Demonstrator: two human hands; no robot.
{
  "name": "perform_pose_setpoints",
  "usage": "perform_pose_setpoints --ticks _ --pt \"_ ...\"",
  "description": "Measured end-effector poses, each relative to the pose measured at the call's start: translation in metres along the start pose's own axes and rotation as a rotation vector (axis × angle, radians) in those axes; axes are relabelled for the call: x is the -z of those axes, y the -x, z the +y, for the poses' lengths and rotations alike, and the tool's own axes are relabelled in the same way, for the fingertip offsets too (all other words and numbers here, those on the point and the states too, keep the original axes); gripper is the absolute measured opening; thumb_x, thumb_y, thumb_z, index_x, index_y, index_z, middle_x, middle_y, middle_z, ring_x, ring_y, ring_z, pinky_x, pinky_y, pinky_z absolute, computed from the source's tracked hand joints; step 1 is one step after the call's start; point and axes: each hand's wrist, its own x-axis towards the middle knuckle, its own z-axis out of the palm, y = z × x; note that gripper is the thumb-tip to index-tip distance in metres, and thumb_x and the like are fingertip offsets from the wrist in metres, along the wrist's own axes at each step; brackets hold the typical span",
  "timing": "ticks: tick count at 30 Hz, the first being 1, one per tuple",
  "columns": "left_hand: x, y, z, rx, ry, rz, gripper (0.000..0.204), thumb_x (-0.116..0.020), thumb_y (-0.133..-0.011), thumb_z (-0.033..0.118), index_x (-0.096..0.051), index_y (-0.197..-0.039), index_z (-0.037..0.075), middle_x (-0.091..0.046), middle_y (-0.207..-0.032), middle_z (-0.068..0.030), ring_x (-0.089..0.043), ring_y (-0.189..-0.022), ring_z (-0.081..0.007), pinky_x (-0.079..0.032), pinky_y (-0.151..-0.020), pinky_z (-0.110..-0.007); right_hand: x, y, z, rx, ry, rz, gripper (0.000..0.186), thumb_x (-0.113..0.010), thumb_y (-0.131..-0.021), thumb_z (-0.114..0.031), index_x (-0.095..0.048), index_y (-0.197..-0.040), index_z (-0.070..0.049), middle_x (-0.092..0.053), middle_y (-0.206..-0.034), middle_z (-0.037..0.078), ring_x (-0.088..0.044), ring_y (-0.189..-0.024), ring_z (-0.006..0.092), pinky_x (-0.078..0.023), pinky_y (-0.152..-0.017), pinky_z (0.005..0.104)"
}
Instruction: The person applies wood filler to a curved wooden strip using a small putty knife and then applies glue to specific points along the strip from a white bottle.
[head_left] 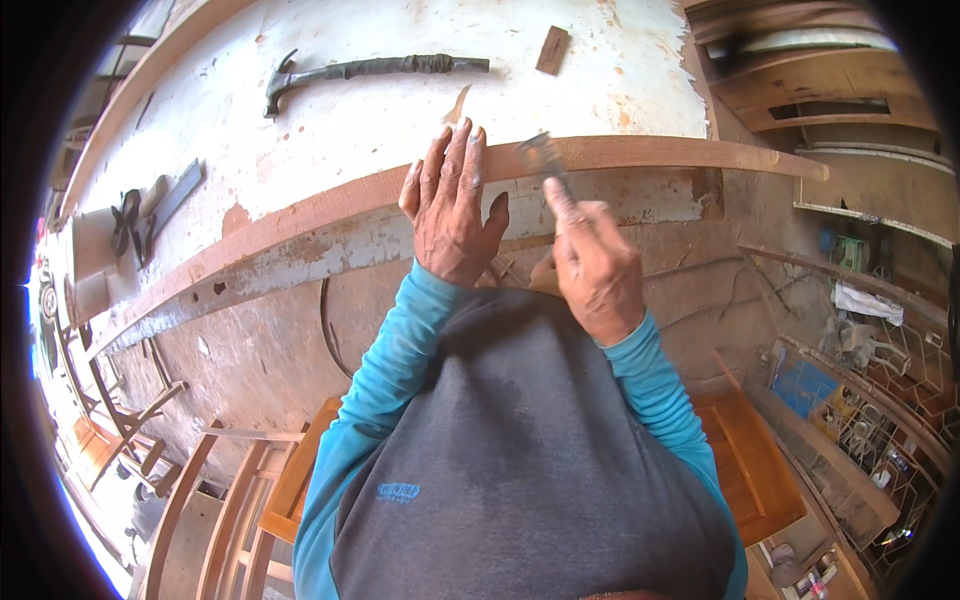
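A long wooden strip lies along the near edge of the white-topped workbench. Over this strip rests my left hand, its fingers stretched out toward the far side. My right hand is closed around a putty knife, the index finger laid along it. Motion blurs the blade, which is over the strip just right of my left hand; whether it touches the wood I cannot tell. A thin brown sliver is beyond my left fingertips.
A claw hammer with a wrapped handle and a small wood block lie farther back. Dark-handled tools sit at the bench's left. Wooden chair frames stand at lower left, and a cluttered rack is at right.
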Motion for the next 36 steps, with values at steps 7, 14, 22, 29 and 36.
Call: perform_pose_setpoints --ticks 7,14,22,29,36 --pt "0.002 0.002 -0.001 -0.005 -0.018 -0.039 0.097 -0.081 -0.08 0.014 -0.033 -0.163 0.014 -0.04 -0.166 -0.0101 -0.033 -0.155 -0.0318 -0.022 -0.126 -0.051 0.041 0.0 0.073 -0.358 0.081 0.188 0.047 -0.057 -0.099 -0.002 -0.061 -0.146 -0.006 -0.067 -0.099 0.016 -0.067 -0.081 0.0287 -0.055 -0.071 0.0425" --pt "0.002 0.0 0.001 -0.021 -0.092 -0.063 0.091 -0.08 -0.081 0.017 -0.036 -0.161 0.009 -0.044 -0.163 -0.0134 -0.037 -0.153 -0.0355 -0.025 -0.125 -0.052 0.056 0.032 0.087 -0.482 0.109 0.271 0.046 -0.058 -0.099 -0.002 -0.063 -0.144 -0.005 -0.066 -0.1 0.018 -0.065 -0.084 0.0333 -0.053 -0.076 0.0441" --pt "0.001 -0.001 0.003 -0.018 -0.188 -0.032 0.085 -0.079 -0.082 0.019 -0.042 -0.158 0.009 -0.051 -0.158 -0.0125 -0.041 -0.15 -0.0342 -0.025 -0.124 -0.052 0.042 0.041 0.094 -0.507 -0.088 0.369 0.043 -0.06 -0.098 0.002 -0.064 -0.141 -0.001 -0.07 -0.109 0.019 -0.068 -0.085 0.0281 -0.056 -0.071 0.0377" --pt "-0.003 -0.003 0.009 0.016 -0.275 0.008 0.079 -0.08 -0.079 0.019 -0.051 -0.153 0.012 -0.055 -0.155 -0.0093 -0.045 -0.147 -0.0307 -0.025 -0.123 -0.048 0.048 0.026 0.125 -0.306 -0.118 0.349 0.045 -0.062 -0.097 0.004 -0.064 -0.141 -0.002 -0.07 -0.107 0.016 -0.069 -0.083 0.0249 -0.057 -0.068 0.0353" --pt "-0.005 -0.009 0.018 0.051 -0.301 0.042 0.081 -0.084 -0.074 0.021 -0.055 -0.149 0.012 -0.059 -0.15 -0.0079 -0.048 -0.144 -0.0301 -0.026 -0.122 -0.048 0.064 0.001 0.152 -0.154 -0.197 0.305 0.045 -0.064 -0.095 0.005 -0.064 -0.14 0.0 -0.071 -0.102 0.015 -0.07 -0.084 0.0248 -0.058 -0.068 0.0347"
